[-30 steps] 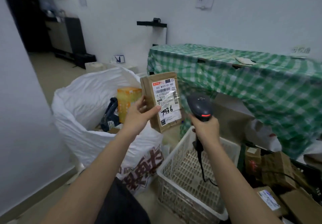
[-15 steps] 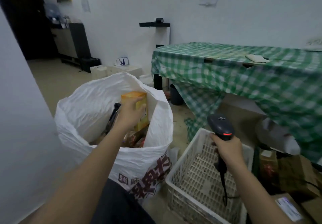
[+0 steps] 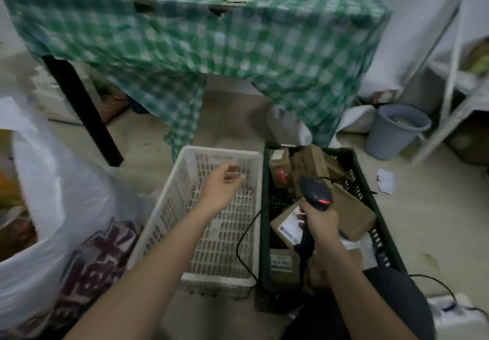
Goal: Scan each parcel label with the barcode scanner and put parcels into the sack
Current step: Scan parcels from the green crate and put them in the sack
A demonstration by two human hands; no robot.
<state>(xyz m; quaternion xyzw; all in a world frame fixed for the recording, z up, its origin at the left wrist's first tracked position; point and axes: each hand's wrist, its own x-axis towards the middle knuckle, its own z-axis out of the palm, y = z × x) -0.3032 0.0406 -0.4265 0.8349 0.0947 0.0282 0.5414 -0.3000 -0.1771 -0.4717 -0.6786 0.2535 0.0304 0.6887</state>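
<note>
My right hand (image 3: pixel 321 223) grips the handle of the black barcode scanner (image 3: pixel 316 192), whose red light glows, above the dark crate (image 3: pixel 370 204). That crate holds several brown cardboard parcels (image 3: pixel 352 212), one with a white label (image 3: pixel 292 224) beside my right hand. My left hand (image 3: pixel 222 187) hovers over the white plastic basket (image 3: pixel 211 154), fingers loosely curled and holding nothing. The white sack (image 3: pixel 53 202) with dark red print stands at the left, its contents only partly visible at the frame edge.
A table under a green checked cloth (image 3: pixel 211 40) stands behind the crates, with a black leg (image 3: pixel 82 112) near the sack. A grey bucket (image 3: pixel 397 130) and a white frame (image 3: pixel 449 88) are at the right. The scanner cable (image 3: pixel 243 241) loops across the basket's rim.
My left hand let go of the labelled parcel in the sack and swung right, now empty over the white basket. The view turned right and down; the scanner moved over the dark crate.
</note>
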